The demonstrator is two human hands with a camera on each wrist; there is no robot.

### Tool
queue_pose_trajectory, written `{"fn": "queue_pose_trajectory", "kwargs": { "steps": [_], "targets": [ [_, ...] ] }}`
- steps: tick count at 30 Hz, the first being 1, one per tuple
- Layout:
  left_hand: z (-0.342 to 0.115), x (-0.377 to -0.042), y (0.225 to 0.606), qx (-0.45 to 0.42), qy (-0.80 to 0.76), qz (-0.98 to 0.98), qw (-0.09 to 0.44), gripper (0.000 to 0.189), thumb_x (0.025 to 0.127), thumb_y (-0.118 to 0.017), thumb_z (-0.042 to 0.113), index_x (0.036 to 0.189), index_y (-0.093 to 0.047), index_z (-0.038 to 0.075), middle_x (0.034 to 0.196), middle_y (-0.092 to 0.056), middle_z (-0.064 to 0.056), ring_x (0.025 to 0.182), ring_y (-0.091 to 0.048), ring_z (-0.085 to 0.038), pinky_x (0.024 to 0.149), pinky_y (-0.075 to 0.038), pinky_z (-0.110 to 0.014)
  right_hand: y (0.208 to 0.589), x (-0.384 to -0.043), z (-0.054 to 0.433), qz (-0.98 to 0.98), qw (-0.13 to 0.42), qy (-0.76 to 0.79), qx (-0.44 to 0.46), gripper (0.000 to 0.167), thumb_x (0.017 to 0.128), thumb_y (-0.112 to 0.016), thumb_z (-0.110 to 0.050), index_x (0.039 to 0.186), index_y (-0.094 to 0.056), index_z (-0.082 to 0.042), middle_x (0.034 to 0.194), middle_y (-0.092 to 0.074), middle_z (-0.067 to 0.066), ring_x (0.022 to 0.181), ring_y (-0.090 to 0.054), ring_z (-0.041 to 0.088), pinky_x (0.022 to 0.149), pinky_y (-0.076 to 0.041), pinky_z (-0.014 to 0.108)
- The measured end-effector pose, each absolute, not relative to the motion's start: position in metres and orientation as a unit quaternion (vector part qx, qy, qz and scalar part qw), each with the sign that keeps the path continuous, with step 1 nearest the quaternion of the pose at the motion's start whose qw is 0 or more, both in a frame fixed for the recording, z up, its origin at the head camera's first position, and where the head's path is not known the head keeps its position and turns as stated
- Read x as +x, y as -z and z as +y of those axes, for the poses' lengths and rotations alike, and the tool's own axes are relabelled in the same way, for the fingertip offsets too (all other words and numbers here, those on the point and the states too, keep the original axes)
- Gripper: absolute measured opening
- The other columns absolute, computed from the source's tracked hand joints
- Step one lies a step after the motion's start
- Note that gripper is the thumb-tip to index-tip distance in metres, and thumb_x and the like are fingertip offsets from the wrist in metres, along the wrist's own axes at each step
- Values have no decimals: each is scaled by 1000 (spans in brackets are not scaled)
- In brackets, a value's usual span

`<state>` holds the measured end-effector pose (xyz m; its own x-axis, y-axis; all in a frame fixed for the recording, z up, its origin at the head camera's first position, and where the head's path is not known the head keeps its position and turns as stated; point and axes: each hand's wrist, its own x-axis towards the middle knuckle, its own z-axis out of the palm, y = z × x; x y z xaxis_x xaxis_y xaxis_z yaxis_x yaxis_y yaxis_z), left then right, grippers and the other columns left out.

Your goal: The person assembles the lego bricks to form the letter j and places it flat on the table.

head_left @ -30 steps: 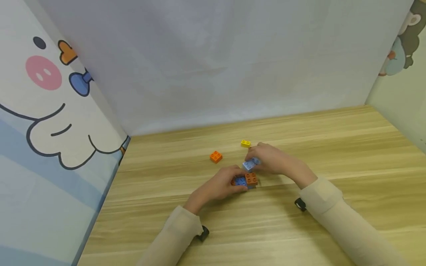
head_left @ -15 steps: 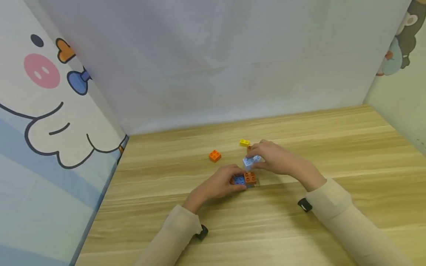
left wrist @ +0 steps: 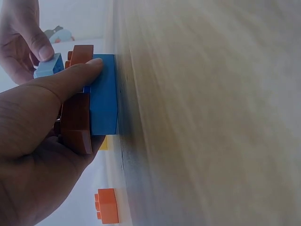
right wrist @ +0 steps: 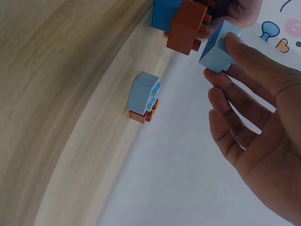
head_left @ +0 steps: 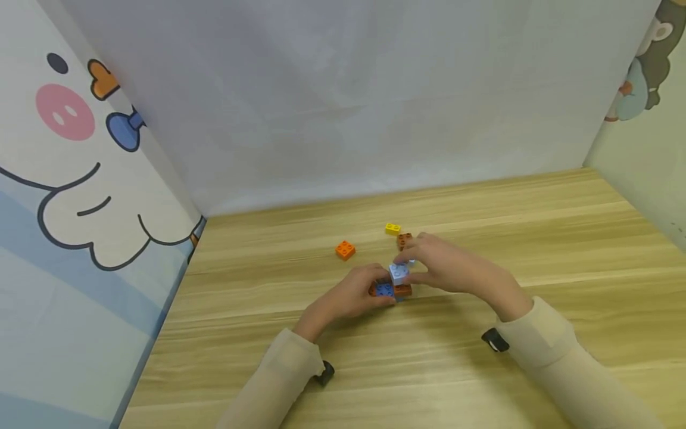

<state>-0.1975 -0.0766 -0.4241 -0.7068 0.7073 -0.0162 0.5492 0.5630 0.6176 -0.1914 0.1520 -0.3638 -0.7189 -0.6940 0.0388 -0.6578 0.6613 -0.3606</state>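
We see a person's two hands at work with toy bricks on a wooden table. The left hand grips a blue brick that rests on the tabletop: its thumb lies along the near side, tip on the blue, while we find its other fingers mostly hidden behind. On the blue brick sit two more, a left brown brick within the grip and a right brown brick at the opposite end, with blue studs visible between them.

The right hand pinches a raised pale blue brick between thumb and fingertips, just above the right brown brick; from the right wrist we note a narrow gap to its studs. The two lowest fingers curve loosely, free of the brick.

Near the right hand we observe a second pale blue brick, largely covered by that hand in the head view. Just beyond it lies a third brown brick, then a small yellow brick. An orange brick lies apart, to their left. Behind the table hangs a pale cloth.
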Motion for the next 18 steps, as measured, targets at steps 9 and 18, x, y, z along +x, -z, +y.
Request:
{"fn": "queue_pose_trajectory", "kwargs": {
  "steps": [9, 18],
  "targets": [
    [-76, -200, 426, 360, -296, 876, 125, 28, 95, -74, 24, 118, -69, 8, 115, -70, -7, 94, -59, -12, 80, -48, -21, 369, -188, 154, 908, 45, 182, -376, 28, 91, -78, -22, 115, -74, -10, 116, -72, 3, 109, -63, 26, 95, -52, 44],
    [-76, -201, 427, 354, -298, 877, 133, 30, 96, -73, 24, 121, -69, 8, 118, -70, -7, 95, -59, -12, 79, -48, -21, 371, -188, 153, 908, 43, 184, -375, 28, 88, -81, -22, 113, -75, -11, 115, -72, 2, 110, -63, 24, 97, -51, 44]
  ]
}}
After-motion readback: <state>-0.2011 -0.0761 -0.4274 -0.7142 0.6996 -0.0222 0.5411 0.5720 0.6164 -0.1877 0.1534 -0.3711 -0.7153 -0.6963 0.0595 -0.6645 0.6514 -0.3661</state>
